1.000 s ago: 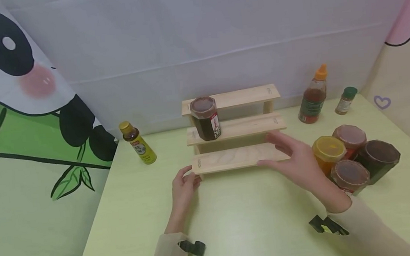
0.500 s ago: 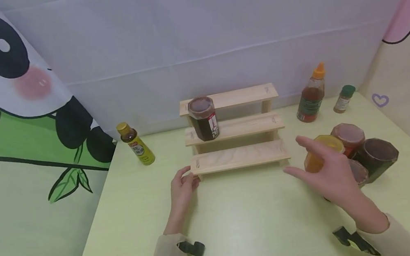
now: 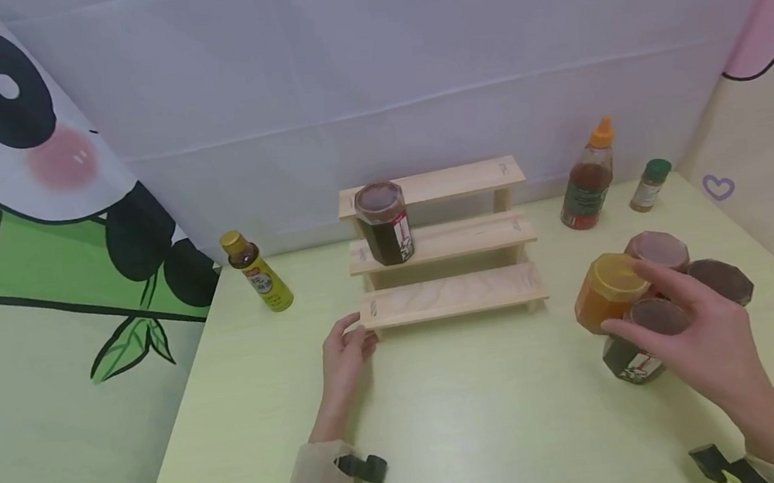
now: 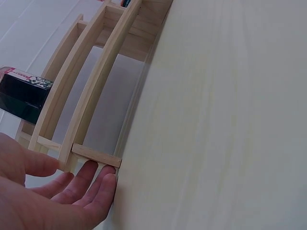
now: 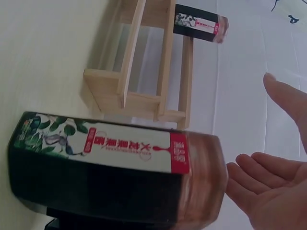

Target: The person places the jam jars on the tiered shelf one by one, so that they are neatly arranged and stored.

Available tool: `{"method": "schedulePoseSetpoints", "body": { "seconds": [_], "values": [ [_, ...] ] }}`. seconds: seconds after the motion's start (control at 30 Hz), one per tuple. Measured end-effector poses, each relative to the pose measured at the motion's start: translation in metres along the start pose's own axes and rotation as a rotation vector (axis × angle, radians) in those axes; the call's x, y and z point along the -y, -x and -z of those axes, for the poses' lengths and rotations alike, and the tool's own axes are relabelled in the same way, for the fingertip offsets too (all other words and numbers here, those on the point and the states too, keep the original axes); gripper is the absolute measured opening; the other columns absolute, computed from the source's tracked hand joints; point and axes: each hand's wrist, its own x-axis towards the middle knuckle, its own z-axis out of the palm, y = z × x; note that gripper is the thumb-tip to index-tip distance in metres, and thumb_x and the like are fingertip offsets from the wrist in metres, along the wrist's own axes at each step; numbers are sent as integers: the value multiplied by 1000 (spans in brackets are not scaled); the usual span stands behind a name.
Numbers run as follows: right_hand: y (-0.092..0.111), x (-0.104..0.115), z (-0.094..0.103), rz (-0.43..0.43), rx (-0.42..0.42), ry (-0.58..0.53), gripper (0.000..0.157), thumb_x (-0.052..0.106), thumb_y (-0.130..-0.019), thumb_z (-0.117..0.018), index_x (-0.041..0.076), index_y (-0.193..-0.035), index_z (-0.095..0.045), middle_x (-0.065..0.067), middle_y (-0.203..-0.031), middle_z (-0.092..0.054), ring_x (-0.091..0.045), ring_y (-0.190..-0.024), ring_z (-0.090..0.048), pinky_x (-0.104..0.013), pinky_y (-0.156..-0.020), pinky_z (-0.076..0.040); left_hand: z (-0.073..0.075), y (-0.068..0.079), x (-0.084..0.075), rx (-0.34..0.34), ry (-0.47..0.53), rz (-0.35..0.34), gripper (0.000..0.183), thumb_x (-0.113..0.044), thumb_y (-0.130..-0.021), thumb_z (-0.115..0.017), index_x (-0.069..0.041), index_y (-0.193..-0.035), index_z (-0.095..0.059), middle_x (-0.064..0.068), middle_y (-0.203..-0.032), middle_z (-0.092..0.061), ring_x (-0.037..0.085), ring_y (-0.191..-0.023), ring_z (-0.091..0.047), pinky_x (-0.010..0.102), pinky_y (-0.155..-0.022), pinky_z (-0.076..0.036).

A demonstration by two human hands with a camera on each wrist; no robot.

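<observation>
A three-step wooden rack (image 3: 451,293) stands at mid-table. My left hand (image 3: 345,358) holds its left end; in the left wrist view the thumb (image 4: 41,164) is at the step's edge and the fingertips lie against the leg. One dark jam jar (image 3: 387,230) stands upright on the middle step. Over a group of jars at the right, my right hand (image 3: 707,339) spreads thumb and fingers, holding nothing. Nearest it is a dark jam jar (image 3: 633,362) with a white and red label. The right wrist view has this labelled jar (image 5: 105,158) large, fingertips close to its lid.
Beside the near jar are a yellow-lidded amber jar (image 3: 605,298), a pink-lidded jar (image 3: 656,246) and another dark jar (image 3: 723,283). Behind stand an orange-tipped squeeze bottle (image 3: 588,187) and a small green-capped bottle (image 3: 649,189). Left of the rack is a yellow-labelled bottle (image 3: 265,280).
My right hand has moved from the right end of the bottom step, rightward and toward me, to the jar group. The left hand stays at the rack; the jars have not moved.
</observation>
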Motion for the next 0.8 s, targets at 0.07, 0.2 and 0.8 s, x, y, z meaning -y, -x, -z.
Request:
{"method": "schedulePoseSetpoints", "body": {
  "seconds": [0.07, 0.2, 0.8],
  "values": [
    [3, -5, 5, -12, 0, 32, 74, 10, -57, -93, 12, -126, -63, 15, -106, -63, 11, -95, -53, -2, -77, -37, 0, 0, 0, 0, -5, -2, 30, -9, -100, -48, -1, -129, -52, 23, -106, -65, 36, -96, -64, 41, -85, -53],
    [6, -14, 11, -48, 6, 67, 72, 14, -60, -92, 12, -126, -63, 27, -104, -58, 16, -95, -50, -1, -74, -36, 0, 0, -1, -1, -17, -1, 30, -10, -100, -48, -1, -129, -52, 22, -106, -65, 35, -96, -64, 41, -84, -53],
    [16, -31, 20, -179, 198, 222, 92, 37, -63, -89, 5, -138, -48, -28, -125, -54, -49, -106, -48, -60, -73, -38, -1, 0, 0, 3, -6, -10, 30, -8, -99, -47, 0, -128, -52, 24, -106, -65, 35, -96, -64, 40, -84, -53]
  ]
}}
